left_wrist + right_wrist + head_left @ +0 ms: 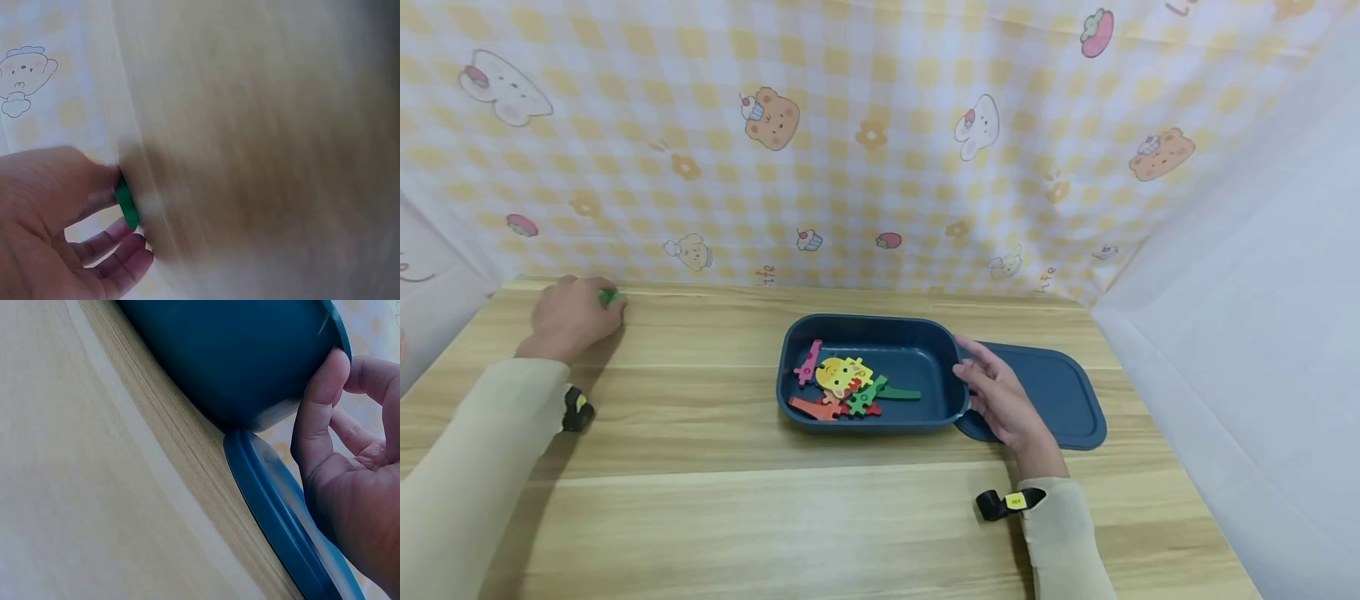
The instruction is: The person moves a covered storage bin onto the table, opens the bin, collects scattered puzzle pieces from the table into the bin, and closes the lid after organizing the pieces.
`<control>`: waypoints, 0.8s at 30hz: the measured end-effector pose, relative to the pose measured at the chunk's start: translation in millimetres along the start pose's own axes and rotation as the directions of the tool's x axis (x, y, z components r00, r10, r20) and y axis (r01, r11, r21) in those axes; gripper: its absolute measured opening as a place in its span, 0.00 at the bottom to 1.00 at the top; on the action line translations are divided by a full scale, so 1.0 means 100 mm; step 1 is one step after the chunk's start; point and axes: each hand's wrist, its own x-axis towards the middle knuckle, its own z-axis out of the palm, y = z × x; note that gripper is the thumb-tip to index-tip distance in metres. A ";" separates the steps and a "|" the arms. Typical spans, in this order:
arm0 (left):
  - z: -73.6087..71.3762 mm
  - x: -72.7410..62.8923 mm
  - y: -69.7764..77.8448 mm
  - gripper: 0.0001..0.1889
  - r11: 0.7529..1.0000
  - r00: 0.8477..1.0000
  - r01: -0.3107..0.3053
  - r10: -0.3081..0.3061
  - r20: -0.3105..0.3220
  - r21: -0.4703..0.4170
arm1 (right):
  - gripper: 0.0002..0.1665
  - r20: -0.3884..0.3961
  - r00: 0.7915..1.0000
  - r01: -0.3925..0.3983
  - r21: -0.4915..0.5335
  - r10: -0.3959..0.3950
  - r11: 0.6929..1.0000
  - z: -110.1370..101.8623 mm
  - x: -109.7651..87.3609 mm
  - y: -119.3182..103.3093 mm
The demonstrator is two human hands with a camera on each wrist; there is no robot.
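Note:
At the far left of the table, my left hand [576,312] pinches a small green puzzle piece [127,205] between thumb and fingers; in the head view the fingers partly cover it. My right hand [1003,400] grips the right end wall of a dark blue plastic box [872,427], with the thumb at its rim. Inside the open box lie several flat puzzle pieces, among them a pink spotted one [808,363], a yellow one with an animal face [838,377], an orange one [814,409] and a green one [901,393]. Parts of some pieces are covered by others.
A dark blue lid [1052,396] lies flat to the right of the box, its left part under the right hand. Behind the wooden table [737,517] hangs a yellow checked curtain [865,183]. A white cloth [1247,317] borders the right side.

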 end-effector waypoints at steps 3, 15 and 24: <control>0.00 0.00 0.01 0.20 1.000 1.000 -0.017 0.017 0.005 -0.015 | 0.38 0.002 1.000 -0.003 0.001 0.003 1.000 -0.01 0.00 0.01; -0.04 -0.14 0.35 0.19 0.991 0.997 -0.064 0.059 -0.052 -0.116 | 0.38 -0.006 1.000 0.009 0.002 -0.009 1.000 -0.01 0.02 -0.01; -0.04 -0.22 0.71 0.19 0.985 0.994 -0.085 0.073 -0.081 -0.149 | 0.38 -0.005 1.000 -0.002 0.007 0.002 1.000 0.00 0.01 0.00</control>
